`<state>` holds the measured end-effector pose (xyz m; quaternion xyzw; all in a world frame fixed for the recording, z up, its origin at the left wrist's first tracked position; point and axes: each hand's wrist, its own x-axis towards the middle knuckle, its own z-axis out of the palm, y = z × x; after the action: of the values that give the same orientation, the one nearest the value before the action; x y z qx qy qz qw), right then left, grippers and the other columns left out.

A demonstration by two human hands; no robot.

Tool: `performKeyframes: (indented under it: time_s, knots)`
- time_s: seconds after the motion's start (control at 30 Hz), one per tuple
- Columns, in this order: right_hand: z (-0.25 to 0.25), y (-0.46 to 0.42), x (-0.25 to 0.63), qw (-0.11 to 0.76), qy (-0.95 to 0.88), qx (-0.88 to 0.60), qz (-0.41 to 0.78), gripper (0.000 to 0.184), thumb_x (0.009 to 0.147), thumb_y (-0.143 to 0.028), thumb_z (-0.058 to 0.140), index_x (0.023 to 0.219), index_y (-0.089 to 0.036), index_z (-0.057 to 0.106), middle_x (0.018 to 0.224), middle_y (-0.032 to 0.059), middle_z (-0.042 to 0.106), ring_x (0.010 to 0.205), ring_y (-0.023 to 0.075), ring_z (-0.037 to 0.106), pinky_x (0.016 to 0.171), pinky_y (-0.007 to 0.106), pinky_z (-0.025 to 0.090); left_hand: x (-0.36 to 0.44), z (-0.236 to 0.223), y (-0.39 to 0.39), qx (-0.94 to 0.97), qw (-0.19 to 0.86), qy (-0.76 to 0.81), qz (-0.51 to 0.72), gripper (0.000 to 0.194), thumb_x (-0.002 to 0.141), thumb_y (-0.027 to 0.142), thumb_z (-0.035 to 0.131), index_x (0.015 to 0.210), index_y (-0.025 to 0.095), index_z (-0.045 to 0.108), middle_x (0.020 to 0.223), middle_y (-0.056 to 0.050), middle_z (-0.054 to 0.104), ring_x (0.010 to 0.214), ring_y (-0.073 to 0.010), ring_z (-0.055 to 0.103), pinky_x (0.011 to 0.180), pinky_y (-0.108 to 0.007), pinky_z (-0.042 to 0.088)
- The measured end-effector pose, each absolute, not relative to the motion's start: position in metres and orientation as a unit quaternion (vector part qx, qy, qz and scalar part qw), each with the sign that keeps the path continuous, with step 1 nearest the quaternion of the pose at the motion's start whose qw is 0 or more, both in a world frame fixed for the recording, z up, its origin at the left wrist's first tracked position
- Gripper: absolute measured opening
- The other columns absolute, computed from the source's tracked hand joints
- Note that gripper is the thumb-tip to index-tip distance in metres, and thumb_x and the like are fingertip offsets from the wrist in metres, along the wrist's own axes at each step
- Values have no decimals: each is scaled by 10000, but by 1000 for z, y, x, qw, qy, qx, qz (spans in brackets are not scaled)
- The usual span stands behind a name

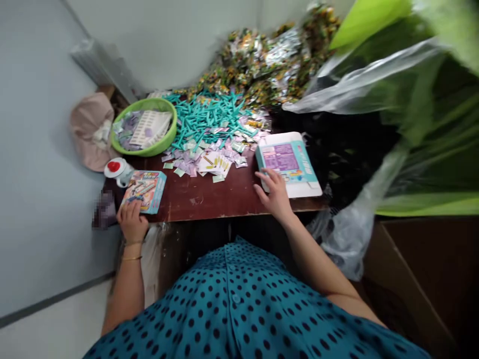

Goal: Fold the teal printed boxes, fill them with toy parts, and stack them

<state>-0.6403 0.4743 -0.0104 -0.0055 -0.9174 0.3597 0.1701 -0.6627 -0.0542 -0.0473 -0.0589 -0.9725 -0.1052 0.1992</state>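
At the table's left front corner, my left hand [131, 219] rests with its fingers laid over the lower edge of a printed cardboard box [149, 187]. That box lies face up, showing a colourful toy picture. My right hand [275, 194] lies, fingers spread, on the near left part of a second box [288, 159], turquoise and purple with white flaps sticking out at its ends. Neither hand is wrapped around anything. Small printed cards [215, 164] and little pastel packets [183, 163] are scattered between the boxes.
Behind lie a heap of teal plastic pieces [205, 117] and a pile of bagged yellow-black parts [254, 65]. A green basket [172, 132] holds packets and sheets. Left are a white mug with a red-topped lid [116, 169] and a pink cap [88, 124]. Plastic bags [348, 234] hang right.
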Motion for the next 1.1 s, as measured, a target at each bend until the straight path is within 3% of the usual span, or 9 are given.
performKeyframes:
  time_s: [0.13,0.27,0.37,0.6,0.77,0.83,0.93,1.03,1.1]
  knots:
    - [-30,501,-655,105,-976,-133,138,680,970,-375,580,1507,15,431,1582,299,395,1511,453,284,1188,647,259,-666,-56,24,-129,222,-948,-188,531,809,95,503,1313,179,647,1397,-165,630,1416,-329,493,1190,-566,317]
    - [-42,490,-652,85,-986,-125,71,534,1013,-217,423,1482,36,453,1563,272,443,1466,405,374,1175,541,310,-660,-59,134,-223,178,-907,-308,408,871,109,508,1210,223,706,1366,-119,659,1352,-292,564,1160,-520,397]
    - [-34,481,-649,85,-987,-122,60,474,984,-173,445,1411,15,534,1473,261,546,1337,382,504,1099,478,401,-651,-53,201,-221,101,-864,-441,328,931,173,497,1169,227,717,1308,-107,690,1255,-255,631,1112,-488,470]
    - [-10,502,-648,100,-976,-106,161,266,987,-222,488,1087,-135,719,1153,178,725,1035,289,656,902,396,515,-656,-38,255,-199,-172,-754,-602,281,897,388,655,1092,210,755,1122,-113,766,1036,-270,723,988,-476,559]
    - [9,471,-607,226,-919,8,324,269,1011,-318,511,1122,-279,753,1180,99,748,1119,281,671,1023,475,520,-664,-23,240,-155,-260,-634,-711,669,855,686,654,1349,235,633,1365,-162,670,1243,-328,654,1056,-531,531]
    - [13,436,-587,202,-888,149,385,251,1002,-347,546,1147,-347,751,1156,54,759,1111,264,688,1004,477,557,-663,-19,227,-140,-246,-589,-757,808,844,791,568,1437,243,556,1447,-170,610,1288,-349,625,1044,-553,548]
    - [17,397,-577,148,-849,275,426,225,988,-412,591,1147,-366,744,1109,22,772,1094,249,707,1007,482,576,-664,-18,204,-39,-133,-621,-771,690,894,667,621,1435,244,550,1427,-143,631,1280,-358,631,1058,-574,546]
    - [24,394,-596,194,-858,182,440,460,895,-560,698,1268,-292,691,1290,92,708,1312,323,593,1168,564,426,-662,-21,178,18,-77,-644,-761,604,915,497,685,1451,268,526,1437,-117,630,1282,-353,631,1051,-585,551]
    - [29,400,-613,205,-864,73,454,642,864,-605,710,1378,-234,610,1393,158,634,1388,374,514,1191,589,369,-655,-27,166,2,-89,-639,-764,621,886,544,708,1412,247,562,1399,-136,655,1258,-360,646,1022,-580,567]
